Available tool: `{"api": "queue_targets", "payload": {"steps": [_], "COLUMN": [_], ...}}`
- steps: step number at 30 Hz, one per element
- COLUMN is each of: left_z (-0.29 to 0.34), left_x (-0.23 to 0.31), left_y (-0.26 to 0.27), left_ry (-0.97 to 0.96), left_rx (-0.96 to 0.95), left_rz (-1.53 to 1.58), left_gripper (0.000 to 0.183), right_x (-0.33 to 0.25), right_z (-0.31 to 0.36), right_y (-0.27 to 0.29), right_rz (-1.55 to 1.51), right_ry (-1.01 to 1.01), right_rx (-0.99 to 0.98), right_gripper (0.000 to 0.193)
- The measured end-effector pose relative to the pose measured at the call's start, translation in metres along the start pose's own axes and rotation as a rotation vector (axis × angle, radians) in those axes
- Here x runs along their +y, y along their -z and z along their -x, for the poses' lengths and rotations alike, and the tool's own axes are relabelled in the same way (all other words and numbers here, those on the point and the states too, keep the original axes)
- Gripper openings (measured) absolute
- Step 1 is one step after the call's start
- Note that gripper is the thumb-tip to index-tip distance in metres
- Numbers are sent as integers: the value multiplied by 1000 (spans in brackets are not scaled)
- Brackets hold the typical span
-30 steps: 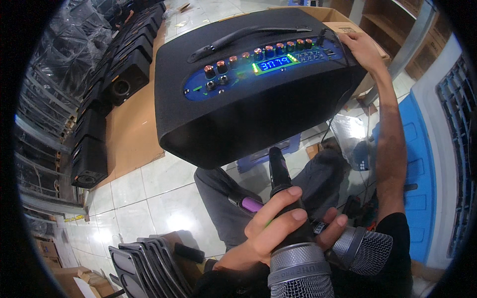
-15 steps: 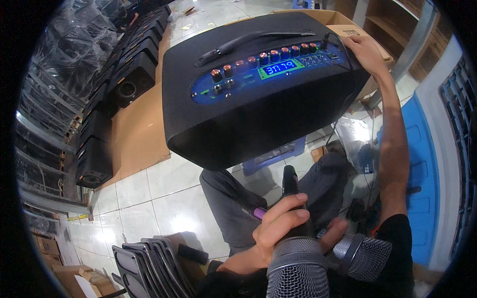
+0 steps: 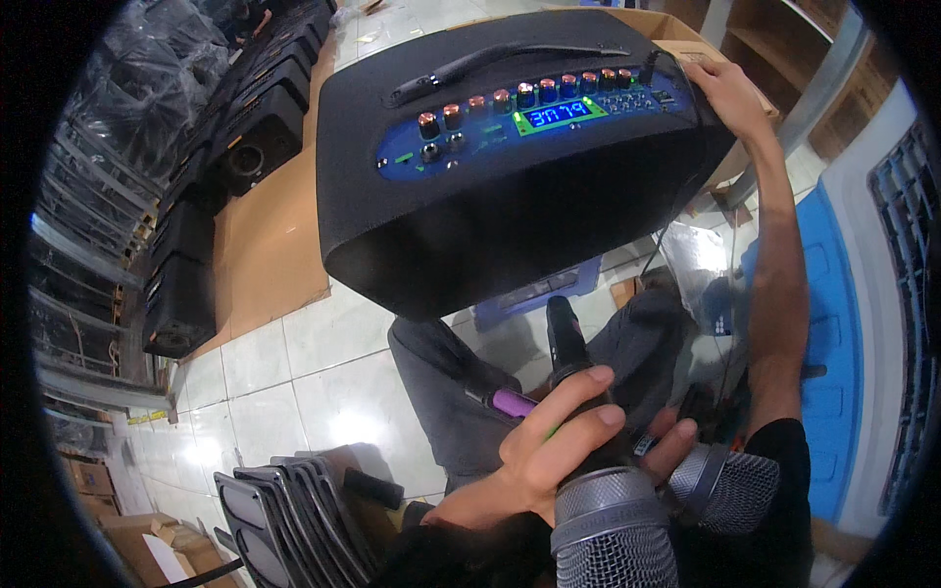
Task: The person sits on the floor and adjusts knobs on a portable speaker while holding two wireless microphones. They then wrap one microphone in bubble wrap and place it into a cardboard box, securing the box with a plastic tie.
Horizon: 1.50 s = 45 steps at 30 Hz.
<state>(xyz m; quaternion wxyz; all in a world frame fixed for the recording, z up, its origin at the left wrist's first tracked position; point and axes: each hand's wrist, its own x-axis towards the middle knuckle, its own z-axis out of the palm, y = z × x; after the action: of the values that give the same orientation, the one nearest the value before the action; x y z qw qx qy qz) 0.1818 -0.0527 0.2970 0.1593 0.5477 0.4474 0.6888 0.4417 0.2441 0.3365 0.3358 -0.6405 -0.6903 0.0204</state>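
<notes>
Two microphones with silver mesh heads are in my left hand [image 3: 554, 441], fingers wrapped round their bodies. The nearer microphone [image 3: 613, 534] points its black handle away from me. The other microphone [image 3: 730, 485] lies crosswise, and a purple band shows on its handle. A black portable speaker [image 3: 500, 216] stands ahead, with a top strap handle and a blue control panel [image 3: 470, 142] of copper-coloured knobs. Its small display [image 3: 559, 116] is lit. My right hand [image 3: 727, 98] rests at the speaker's far right edge; its fingertips are partly hidden there.
A row of black speakers [image 3: 257, 147] stands at left by a cardboard sheet [image 3: 270, 250]. Folded stacked frames [image 3: 284, 519] are at lower left. An open carton [image 3: 676, 39] sits behind the speaker, and a blue plastic piece [image 3: 818, 363] stands at right.
The view has shifted slightly. The microphones have swung a little to the right at the mesh end, and more of the purple band shows. My right hand stays at the speaker's edge.
</notes>
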Motion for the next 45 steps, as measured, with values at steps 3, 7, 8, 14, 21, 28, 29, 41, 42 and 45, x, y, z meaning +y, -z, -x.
{"api": "queue_targets", "payload": {"steps": [3, 7, 8, 14, 21, 28, 29, 41, 42, 45], "left_z": [-1, 1, 0, -5, -8, -10, -10, -12, -12, -11], "left_x": [-2, -2, -3, -2, 0, -10, -11, -13, -14, -14], "left_y": [0, 1, 0, 2, 6, 18, 19, 13, 13, 12], "left_ry": [-14, 16, 3, -3, 51, 81, 92, 50, 47, 35], "left_rx": [7, 10, 12, 14, 10, -121, -139, -127, -124, -141], "left_rz": [29, 49, 69, 70, 59, -75, -81, -29, -23, -20], "left_gripper": [53, 55, 55, 55, 54, 64, 63, 60, 60, 60], "right_x": [3, 5, 3, -56, -137, -133, -133, -132, -131, -129], "right_z": [-1, 0, 0, 14, 33, 40, 40, 37, 38, 38], "right_y": [-2, -4, -4, 16, -9, -28, -28, -30, -31, -32], "right_rz": [-24, -40, -8, 116, 34, -77, -97, -61, -99, -119], "right_ry": [58, 74, 60, 246, 638, 630, 667, 637, 632, 687], "right_rx": [23, 43, 32, 501, -18, -101, -103, -178, -174, -157], "right_gripper": [51, 50, 49, 35, 26, 27, 26, 22, 23, 23]}}
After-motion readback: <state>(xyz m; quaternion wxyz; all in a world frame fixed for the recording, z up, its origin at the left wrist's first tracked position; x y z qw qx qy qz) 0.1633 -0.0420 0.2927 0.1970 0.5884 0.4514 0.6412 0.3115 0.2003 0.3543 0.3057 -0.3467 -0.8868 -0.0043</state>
